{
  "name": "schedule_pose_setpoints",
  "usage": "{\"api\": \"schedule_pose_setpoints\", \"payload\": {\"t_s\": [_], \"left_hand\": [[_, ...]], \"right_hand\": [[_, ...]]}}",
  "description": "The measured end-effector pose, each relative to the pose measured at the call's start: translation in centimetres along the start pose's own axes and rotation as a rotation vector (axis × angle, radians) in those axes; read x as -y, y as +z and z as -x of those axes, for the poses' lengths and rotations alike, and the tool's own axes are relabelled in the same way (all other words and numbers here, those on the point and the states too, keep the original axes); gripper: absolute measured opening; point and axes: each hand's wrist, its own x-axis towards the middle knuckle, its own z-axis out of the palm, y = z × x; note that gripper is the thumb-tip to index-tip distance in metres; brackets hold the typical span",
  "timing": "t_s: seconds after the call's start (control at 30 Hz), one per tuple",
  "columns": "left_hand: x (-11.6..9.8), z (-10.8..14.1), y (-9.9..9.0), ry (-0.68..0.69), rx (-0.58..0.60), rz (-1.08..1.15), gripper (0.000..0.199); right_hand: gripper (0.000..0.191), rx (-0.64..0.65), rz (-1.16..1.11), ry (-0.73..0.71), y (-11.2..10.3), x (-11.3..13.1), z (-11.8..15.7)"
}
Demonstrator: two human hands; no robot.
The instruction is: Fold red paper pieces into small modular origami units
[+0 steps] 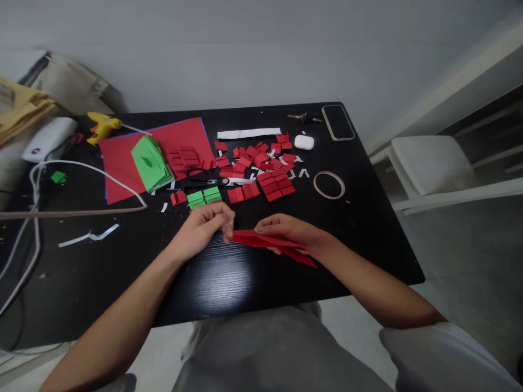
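Note:
My right hand (292, 230) grips folded red paper (261, 239), thumb on top and fingers beneath. Its layers spread apart toward the right wrist. At the paper's left end is my left hand (210, 224), fingers curled in and slightly blurred; what they pinch, if anything, I cannot make out. Just beyond the left hand sit folded green paper pieces (204, 196), partly covered by it. Folded red pieces (244, 193) and a larger red block of folds (275, 185) lie past my hands. Scissors (229, 181) with black handles rest among them.
At the left are a red sheet (122, 169), a green paper stack (151, 163), a yellow glue gun (102, 128) and a looping white cable (93, 169). A tape ring (329, 185), white earbud case (304, 142), keys (304, 117) and phone (338, 123) lie right.

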Motion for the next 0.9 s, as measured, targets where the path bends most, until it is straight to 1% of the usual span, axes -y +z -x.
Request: {"api": "schedule_pose_setpoints", "payload": {"t_s": [0.07,0.1,0.17,0.23,0.3,0.33,0.4,0.47,0.57,0.73,0.83,0.9], "left_hand": [[0.1,-0.1,0.2,0.037,-0.034,-0.033,0.035],[0.2,-0.2,0.3,0.029,-0.024,-0.065,0.038],[0.4,-0.2,0.6,-0.008,0.035,-0.135,0.039],[0.6,-0.1,0.7,-0.031,0.104,-0.190,0.037],[0.7,0.0,0.7,-0.028,0.150,-0.218,0.033],[0.8,0.1,0.6,-0.018,0.154,-0.228,0.032],[0.8,0.2,0.5,0.017,0.123,-0.246,0.029],[0.7,0.2,0.3,0.058,0.058,-0.253,0.026],[0.6,0.1,0.3,0.087,-0.007,-0.261,0.024],[0.7,0.3,1.0,0.092,-0.004,-0.228,0.021],[1.0,0.5,1.3,0.141,-0.024,-0.223,0.022],[1.3,0.6,1.3,0.179,-0.030,-0.230,0.021]], "right_hand": [[0.022,-0.064,0.056,-0.070,0.3,-0.2,-0.1],[0.021,-0.103,0.112,-0.123,0.5,-0.3,-0.2],[0.021,-0.171,0.244,-0.242,0.8,-0.6,-0.3],[0.020,-0.213,0.336,-0.335,1.0,-0.8,-0.3],[0.019,-0.224,0.358,-0.369,1.1,-1.0,-0.4],[0.019,-0.224,0.355,-0.365,1.1,-1.1,-0.4],[0.019,-0.239,0.336,-0.345,0.9,-1.1,-0.4],[0.019,-0.273,0.313,-0.345,0.6,-1.0,-0.3],[0.019,-0.320,0.312,-0.397,0.4,-0.8,-0.3],[0.017,-0.353,0.419,-0.522,0.9,-1.0,-0.1],[0.014,-0.353,0.463,-0.578,1.3,-1.3,0.0],[0.013,-0.346,0.453,-0.585,1.3,-1.4,0.0]]}}
